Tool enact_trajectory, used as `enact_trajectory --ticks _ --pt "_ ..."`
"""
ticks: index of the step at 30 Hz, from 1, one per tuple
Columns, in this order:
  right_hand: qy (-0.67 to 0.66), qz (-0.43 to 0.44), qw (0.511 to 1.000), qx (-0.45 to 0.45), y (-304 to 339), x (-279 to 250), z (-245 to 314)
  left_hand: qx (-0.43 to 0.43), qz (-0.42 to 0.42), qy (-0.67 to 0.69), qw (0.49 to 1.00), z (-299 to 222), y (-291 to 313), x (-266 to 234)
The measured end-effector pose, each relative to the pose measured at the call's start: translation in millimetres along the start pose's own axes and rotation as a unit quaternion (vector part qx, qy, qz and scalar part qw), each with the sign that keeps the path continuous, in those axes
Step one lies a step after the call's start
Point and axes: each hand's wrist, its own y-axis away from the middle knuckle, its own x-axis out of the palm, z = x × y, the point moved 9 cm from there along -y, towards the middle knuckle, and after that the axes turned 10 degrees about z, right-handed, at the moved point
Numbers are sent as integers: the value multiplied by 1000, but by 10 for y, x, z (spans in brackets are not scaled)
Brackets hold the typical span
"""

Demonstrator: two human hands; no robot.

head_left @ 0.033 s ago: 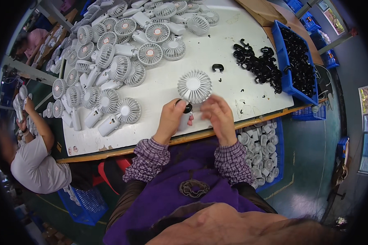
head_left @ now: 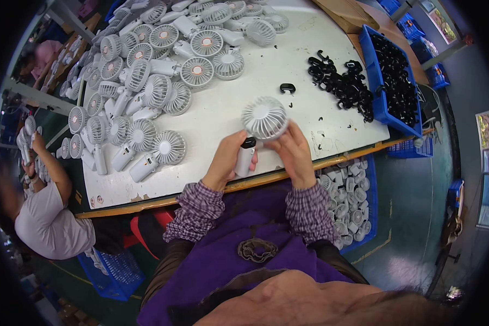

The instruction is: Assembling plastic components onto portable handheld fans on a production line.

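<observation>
A white handheld fan (head_left: 264, 118) is held over the table's front edge, its round caged head tilted back above the handle. My left hand (head_left: 228, 156) is closed round the white handle, with the thumb near a black piece (head_left: 248, 142) at its top. Against the lower right of the head, my right hand (head_left: 293, 151) has its fingers curled and pressed at the cage and neck; some fingertips are hidden behind. Beyond the fan, a single black C-shaped clip (head_left: 288, 88) lies on the white table (head_left: 212, 127).
Many white fans (head_left: 157, 89) are heaped on the left. To the right lie a pile of black clips (head_left: 342, 81) and a blue bin (head_left: 375, 81) full of them. A blue crate (head_left: 370, 228) of fan parts stands below. Another person (head_left: 54, 220) works at left.
The fan's head has shifted right and slightly down, tilting over. My right hand has come in from beside the fan to touch its head. The left hand keeps its grip.
</observation>
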Motion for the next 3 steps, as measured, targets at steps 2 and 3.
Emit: enact_trajectory --ticks 2,3 --pt "-31 76 997 -5 -170 61 75 -112 217 277 929 304 -26 419" --pt "-56 107 993 1 -243 81 85 -170 314 330 874 431 21 656"
